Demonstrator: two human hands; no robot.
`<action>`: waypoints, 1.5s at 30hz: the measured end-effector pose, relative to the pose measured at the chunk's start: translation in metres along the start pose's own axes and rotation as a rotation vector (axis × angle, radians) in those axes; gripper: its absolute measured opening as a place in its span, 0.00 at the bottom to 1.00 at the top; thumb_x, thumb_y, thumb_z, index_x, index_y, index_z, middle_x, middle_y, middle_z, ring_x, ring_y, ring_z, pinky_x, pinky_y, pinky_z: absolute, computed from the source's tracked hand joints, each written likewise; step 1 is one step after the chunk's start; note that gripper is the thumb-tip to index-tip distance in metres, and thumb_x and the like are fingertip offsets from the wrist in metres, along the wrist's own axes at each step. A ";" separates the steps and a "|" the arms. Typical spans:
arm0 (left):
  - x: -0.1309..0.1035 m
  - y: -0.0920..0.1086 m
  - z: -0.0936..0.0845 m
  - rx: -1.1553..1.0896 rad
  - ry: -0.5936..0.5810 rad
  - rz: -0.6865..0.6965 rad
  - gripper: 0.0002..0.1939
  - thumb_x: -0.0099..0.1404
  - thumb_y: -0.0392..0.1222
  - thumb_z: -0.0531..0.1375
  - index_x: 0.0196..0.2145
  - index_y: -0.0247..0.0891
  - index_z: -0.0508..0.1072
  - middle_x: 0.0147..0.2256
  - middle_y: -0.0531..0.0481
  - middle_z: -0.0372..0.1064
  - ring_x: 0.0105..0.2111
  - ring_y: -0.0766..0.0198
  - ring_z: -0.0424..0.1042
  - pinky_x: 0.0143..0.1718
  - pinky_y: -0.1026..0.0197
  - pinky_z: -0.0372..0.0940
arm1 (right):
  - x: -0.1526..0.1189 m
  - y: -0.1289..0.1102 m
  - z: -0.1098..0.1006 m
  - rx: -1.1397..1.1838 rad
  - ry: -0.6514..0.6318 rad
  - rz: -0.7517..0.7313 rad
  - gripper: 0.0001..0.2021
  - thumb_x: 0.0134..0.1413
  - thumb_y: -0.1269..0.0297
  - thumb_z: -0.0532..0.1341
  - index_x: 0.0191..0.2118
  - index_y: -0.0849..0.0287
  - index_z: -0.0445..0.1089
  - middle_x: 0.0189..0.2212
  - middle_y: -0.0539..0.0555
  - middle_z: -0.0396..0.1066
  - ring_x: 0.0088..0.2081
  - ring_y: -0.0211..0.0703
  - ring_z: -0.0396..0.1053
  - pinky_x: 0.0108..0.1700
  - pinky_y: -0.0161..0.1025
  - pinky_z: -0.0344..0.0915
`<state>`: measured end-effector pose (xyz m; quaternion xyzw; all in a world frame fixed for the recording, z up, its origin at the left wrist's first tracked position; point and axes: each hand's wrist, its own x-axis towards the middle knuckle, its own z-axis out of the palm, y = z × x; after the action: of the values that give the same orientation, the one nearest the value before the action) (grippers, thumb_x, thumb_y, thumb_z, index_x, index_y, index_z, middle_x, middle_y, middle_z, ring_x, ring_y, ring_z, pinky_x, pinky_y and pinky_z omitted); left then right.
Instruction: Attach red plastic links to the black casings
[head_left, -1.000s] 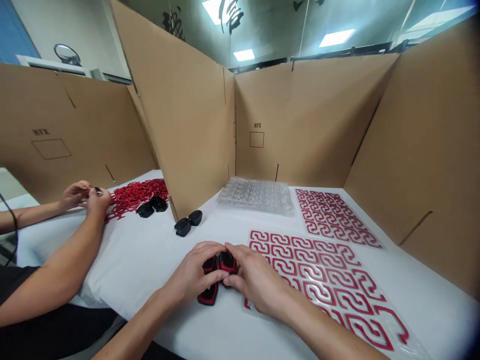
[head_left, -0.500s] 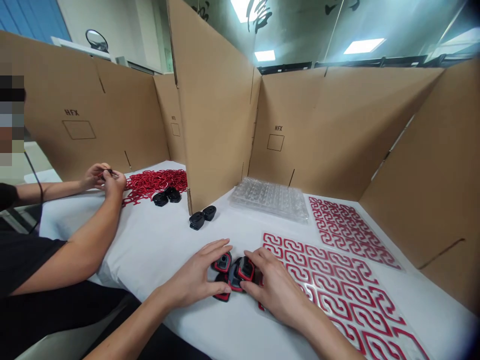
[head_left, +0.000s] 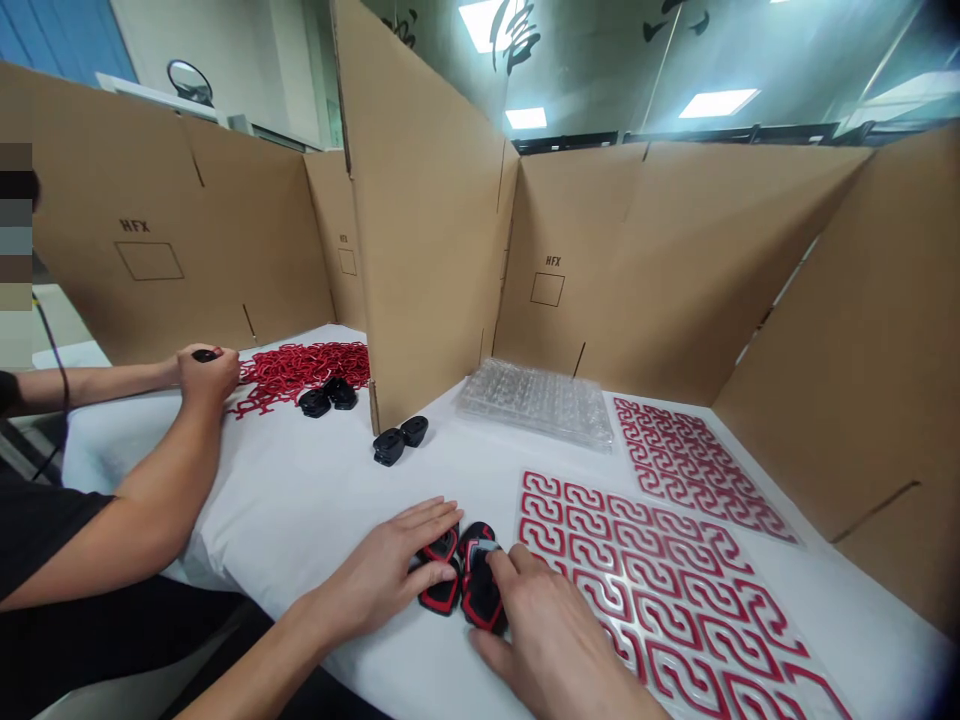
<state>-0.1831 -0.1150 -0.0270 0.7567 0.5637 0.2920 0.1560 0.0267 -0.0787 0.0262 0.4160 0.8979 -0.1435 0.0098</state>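
Note:
Several small black pieces with red edging stand clustered on the white table in front of me. My left hand (head_left: pixel 394 560) lies over the left pair, long fingers across the upper piece and thumb against the lower piece (head_left: pixel 441 597). My right hand (head_left: pixel 544 625) grips the right-hand pieces (head_left: pixel 480 595) from the right side, its index fingertip near a grey part and its thumb by the bottom end. My fingers partly cover these pieces, so how they fit together is not clear.
Red curled-pattern sheets (head_left: pixel 660 580) lie to the right, with another sheet (head_left: pixel 697 455) behind. Clear plastic trays (head_left: pixel 536 400) are stacked at the back. Black pieces (head_left: pixel 401 440) sit beside the cardboard divider (head_left: pixel 427 220). A co-worker's hands (head_left: pixel 206 370) are by a red pile (head_left: pixel 300 370).
My right hand has shifted down and its fingers have changed position on the right pieces, which now sit differently. My left hand has flattened over its pair.

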 end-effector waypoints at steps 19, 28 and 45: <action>0.008 0.005 0.014 0.140 -0.114 0.088 0.49 0.51 0.58 0.68 0.66 0.51 0.53 0.67 0.41 0.48 0.65 0.40 0.50 0.62 0.38 0.54 | 0.002 0.029 -0.005 0.238 0.146 -0.113 0.16 0.47 0.68 0.61 0.45 0.59 0.71 0.41 0.57 0.71 0.44 0.49 0.68 0.45 0.38 0.62; 0.012 0.006 0.020 0.123 -0.064 0.095 0.51 0.48 0.61 0.69 0.65 0.50 0.55 0.66 0.39 0.50 0.62 0.40 0.56 0.60 0.39 0.57 | 0.007 0.040 -0.004 0.297 0.164 -0.150 0.17 0.47 0.65 0.63 0.46 0.59 0.70 0.41 0.56 0.70 0.44 0.48 0.68 0.45 0.37 0.62; 0.018 0.007 0.022 0.187 -0.085 0.168 0.50 0.51 0.53 0.69 0.66 0.50 0.51 0.66 0.42 0.52 0.63 0.42 0.55 0.63 0.36 0.51 | -0.023 0.077 -0.041 0.197 0.135 -0.121 0.16 0.47 0.63 0.67 0.44 0.58 0.71 0.38 0.55 0.73 0.40 0.48 0.71 0.38 0.36 0.60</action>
<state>-0.1609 -0.0984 -0.0350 0.8243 0.5158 0.2178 0.0834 0.1032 -0.0375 0.0499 0.3689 0.9015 -0.2031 -0.1003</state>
